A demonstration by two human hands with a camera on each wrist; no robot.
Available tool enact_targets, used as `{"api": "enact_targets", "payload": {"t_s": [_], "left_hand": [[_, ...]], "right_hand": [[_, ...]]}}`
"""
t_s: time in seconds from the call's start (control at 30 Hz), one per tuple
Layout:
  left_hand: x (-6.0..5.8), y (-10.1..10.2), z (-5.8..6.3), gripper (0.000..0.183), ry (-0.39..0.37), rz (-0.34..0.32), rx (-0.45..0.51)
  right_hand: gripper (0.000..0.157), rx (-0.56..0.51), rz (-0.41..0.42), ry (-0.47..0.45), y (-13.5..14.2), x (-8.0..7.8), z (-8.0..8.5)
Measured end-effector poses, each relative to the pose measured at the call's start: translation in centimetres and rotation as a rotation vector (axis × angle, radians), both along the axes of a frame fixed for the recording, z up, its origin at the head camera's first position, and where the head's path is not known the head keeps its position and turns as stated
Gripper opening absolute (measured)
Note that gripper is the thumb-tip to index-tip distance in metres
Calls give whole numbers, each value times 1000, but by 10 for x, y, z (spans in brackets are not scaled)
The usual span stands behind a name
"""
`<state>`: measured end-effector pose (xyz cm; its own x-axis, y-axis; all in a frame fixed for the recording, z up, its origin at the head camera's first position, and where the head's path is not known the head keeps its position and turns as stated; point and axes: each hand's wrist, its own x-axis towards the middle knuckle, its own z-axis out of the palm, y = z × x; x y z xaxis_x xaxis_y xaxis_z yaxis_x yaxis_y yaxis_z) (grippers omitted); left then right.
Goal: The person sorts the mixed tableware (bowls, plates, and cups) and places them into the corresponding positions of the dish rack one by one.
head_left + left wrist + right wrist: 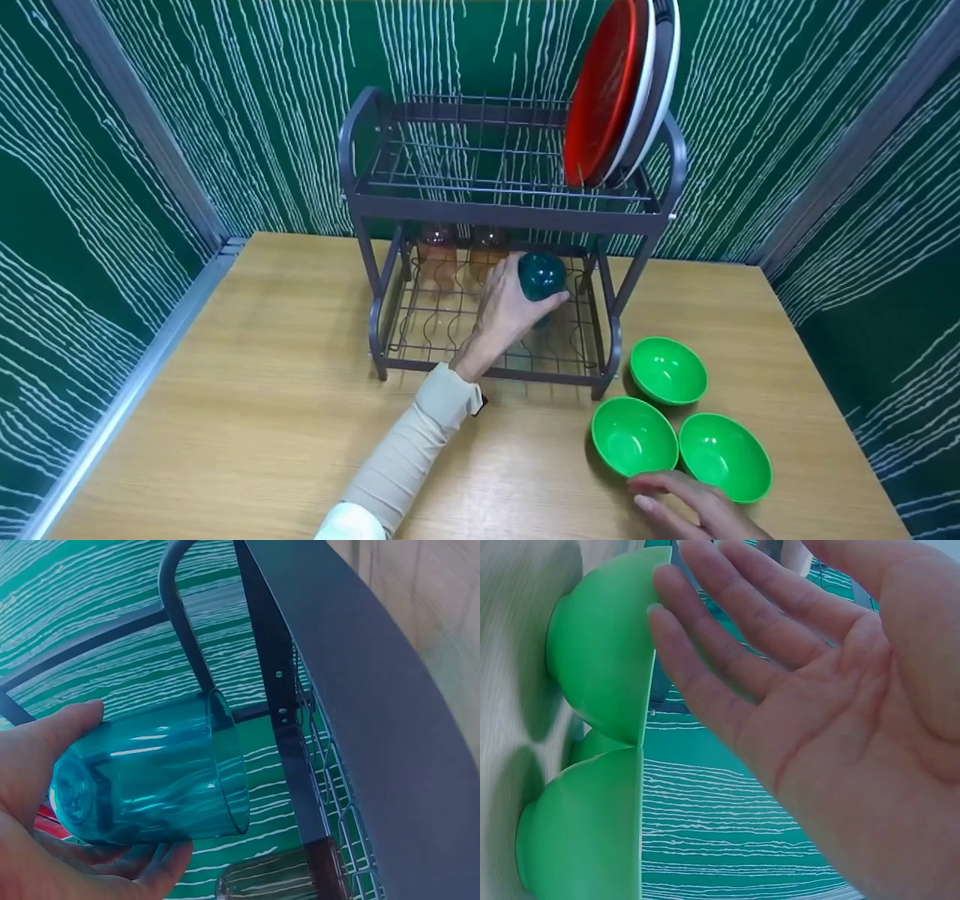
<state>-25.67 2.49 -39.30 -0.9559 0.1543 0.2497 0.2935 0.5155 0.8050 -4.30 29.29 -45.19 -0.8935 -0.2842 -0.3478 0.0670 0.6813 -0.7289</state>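
The teal cup (541, 276) sits upside down, base toward the palm, gripped between thumb and fingers of the left hand (508, 306), while the empty right hand (705, 510), fingers relaxed, is beside the green bowls (634, 433).

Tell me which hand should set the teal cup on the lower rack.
Left, I'd judge: the left hand grips the cup at the lower rack, while the right hand holds nothing, near the bowls.

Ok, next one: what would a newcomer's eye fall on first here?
Probably the three bright green bowls, clustered on the table near the rack's right front corner. The big red plate also stands out, upright at the upper tier's right end. Then the teal glass, bottom up in the left hand over the lower tier.
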Motion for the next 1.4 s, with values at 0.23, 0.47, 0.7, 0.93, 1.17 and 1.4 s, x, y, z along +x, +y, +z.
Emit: {"api": "enact_targets", "payload": {"t_s": [0.23,0.47,0.7,0.93,1.17,1.4], "left_hand": [[-9,5,6,88,-17,3,-12],[-20,10,8,85,-14,-27,29],[-35,17,5,91,57,-32,16],[-52,25,8,107,86,-38,69],[-63,31,4,109,181,-47,43],[-72,35,5,103,166,-37,9]], "right_hand": [[43,-25,27,25,2,1,-1],[43,-50,29,24,2,3,-1],[43,-47,38,32,3,5,0],[42,-62,42,31,5,5,0],[42,-93,50,15,8,6,1],[42,-109,49,2,8,6,0]]}}
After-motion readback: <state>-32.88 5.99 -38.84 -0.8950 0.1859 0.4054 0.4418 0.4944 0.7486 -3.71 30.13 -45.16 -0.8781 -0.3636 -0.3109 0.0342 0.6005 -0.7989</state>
